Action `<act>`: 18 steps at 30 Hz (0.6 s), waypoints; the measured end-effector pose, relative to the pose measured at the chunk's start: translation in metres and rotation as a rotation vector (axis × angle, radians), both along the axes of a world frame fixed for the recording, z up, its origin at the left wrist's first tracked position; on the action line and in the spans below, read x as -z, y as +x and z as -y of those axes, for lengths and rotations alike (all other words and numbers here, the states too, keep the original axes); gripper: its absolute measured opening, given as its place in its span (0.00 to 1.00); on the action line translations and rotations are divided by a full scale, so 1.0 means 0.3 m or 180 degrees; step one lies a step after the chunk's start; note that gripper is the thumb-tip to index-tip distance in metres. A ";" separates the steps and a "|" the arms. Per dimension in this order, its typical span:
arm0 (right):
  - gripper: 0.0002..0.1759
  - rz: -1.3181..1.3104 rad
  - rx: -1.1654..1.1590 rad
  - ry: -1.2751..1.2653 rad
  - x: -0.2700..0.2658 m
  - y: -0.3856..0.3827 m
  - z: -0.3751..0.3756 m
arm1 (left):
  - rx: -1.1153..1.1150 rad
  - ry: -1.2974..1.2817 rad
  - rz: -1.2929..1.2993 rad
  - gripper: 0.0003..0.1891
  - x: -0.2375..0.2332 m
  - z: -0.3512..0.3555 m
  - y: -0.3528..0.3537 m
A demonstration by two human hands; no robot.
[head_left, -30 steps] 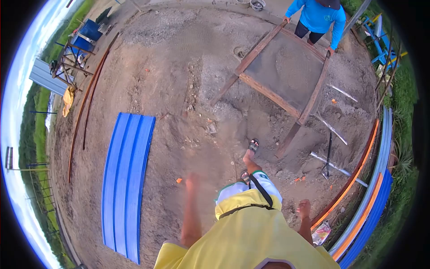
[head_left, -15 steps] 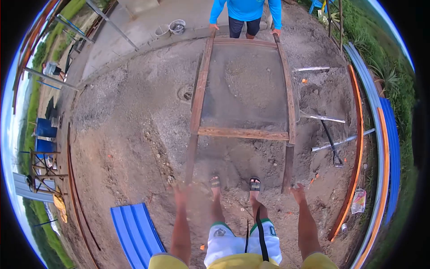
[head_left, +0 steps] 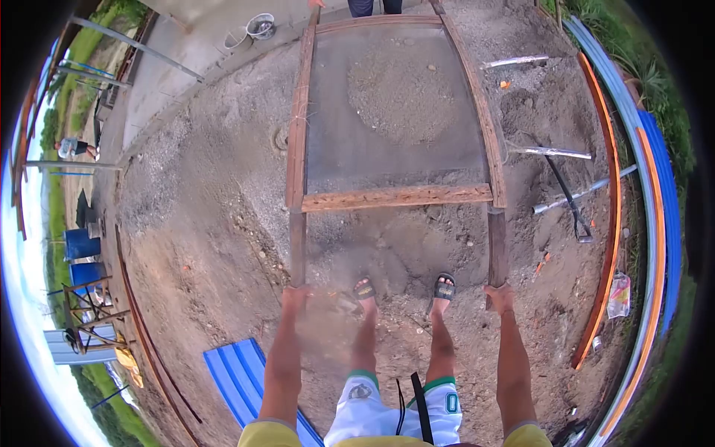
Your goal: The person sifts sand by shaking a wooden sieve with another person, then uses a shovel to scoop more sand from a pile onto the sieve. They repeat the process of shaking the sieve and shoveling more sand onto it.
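A wood-framed mesh screen point(head_left: 395, 198) with two long side handles stretches out before me, a patch of sandy gravel point(head_left: 402, 93) lying on its mesh. My left hand point(head_left: 296, 296) is wrapped round the end of the left handle, near my left foot. Round the end of the right handle is my right hand point(head_left: 499, 296). At the far end stands a co-worker point(head_left: 372, 6), cut off by the top edge, with one hand at the far left end of the frame. Both my feet, in sandals, are between the handles.
On the right lie a shovel point(head_left: 572, 197), metal tubes point(head_left: 551, 152) and a long orange bar point(head_left: 612, 201). A blue corrugated sheet point(head_left: 242, 376) is at the lower left. Two buckets point(head_left: 261, 27) stand at the top left. Another person point(head_left: 73, 147) is far left.
Both my hands have closed on the handle ends, which they were beside or near before. The screen appears larger and nearer, and the co-worker is now mostly out of view at the top.
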State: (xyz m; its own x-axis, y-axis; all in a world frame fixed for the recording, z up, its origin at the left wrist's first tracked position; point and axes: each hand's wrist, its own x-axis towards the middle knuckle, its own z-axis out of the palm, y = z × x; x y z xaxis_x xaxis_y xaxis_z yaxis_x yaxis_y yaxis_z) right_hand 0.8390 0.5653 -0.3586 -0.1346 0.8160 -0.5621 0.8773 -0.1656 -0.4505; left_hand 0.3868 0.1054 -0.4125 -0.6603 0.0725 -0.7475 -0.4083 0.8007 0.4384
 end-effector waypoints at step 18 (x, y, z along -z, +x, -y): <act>0.22 0.0482 0.0401 -0.0272 -0.429 0.495 0.328 | 0.0109 -0.0687 0.0241 0.18 -0.385 0.392 0.593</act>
